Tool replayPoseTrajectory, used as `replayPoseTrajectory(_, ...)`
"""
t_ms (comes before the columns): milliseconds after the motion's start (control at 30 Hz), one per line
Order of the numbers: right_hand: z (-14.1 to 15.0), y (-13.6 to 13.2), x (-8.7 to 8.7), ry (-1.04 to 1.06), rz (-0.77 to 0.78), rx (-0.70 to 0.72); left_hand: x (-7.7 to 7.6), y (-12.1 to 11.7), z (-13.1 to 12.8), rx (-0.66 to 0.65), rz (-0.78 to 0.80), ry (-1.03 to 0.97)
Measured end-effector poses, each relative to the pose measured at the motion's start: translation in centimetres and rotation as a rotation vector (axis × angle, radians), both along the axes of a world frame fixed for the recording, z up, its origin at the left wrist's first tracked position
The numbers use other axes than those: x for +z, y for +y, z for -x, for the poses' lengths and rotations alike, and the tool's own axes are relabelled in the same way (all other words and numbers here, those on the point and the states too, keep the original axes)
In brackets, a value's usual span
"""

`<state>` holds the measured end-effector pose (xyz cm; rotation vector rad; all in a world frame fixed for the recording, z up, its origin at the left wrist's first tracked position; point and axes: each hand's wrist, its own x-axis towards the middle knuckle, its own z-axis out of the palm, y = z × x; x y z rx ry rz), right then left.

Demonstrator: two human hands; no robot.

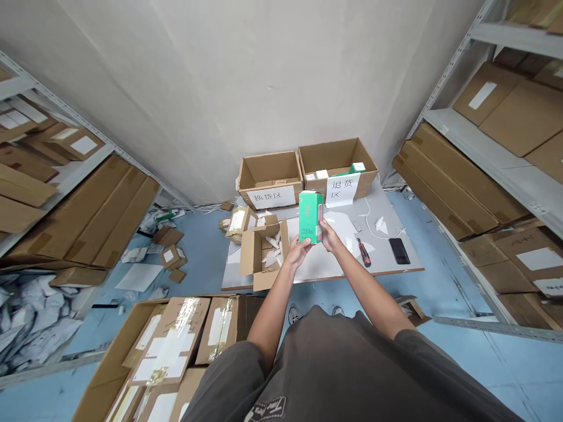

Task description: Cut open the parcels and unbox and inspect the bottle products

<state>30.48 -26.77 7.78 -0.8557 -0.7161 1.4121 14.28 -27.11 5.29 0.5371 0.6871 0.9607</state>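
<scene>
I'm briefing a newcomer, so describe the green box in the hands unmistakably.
Below the pale wall, find the table with two open cartons along its back. In front of them, the left hand and right hand hold the green box. Unlike the green packaging inside the right carton, it is out in the open, with a pink patch on its side.

left: open carton (265,280) blocks | ahead: labelled bins (298,186) | free: above green box (309,214)
</scene>
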Motion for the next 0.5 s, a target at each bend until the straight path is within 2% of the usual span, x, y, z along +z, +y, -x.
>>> replayPoseTrajectory(100,0.09,-0.34,0.26,0.017,0.013,0.066,-0.47,-0.05,0.42,-0.087,0.079,-0.038)
replayPoseTrajectory(167,0.23,-0.48,0.2,0.007,0.01,0.054,-0.78,-0.13,0.54,-0.105,0.118,-0.052)
replayPoseTrajectory(333,0.25,-0.17,-0.3,-0.022,-0.034,-0.024,-0.78,-0.35,0.64,-0.048,0.099,-0.079)
replayPoseTrajectory(500,0.23,0.1,-0.5,-0.055,0.028,-0.131,-0.08,-0.7,0.34,0.025,0.04,-0.063)
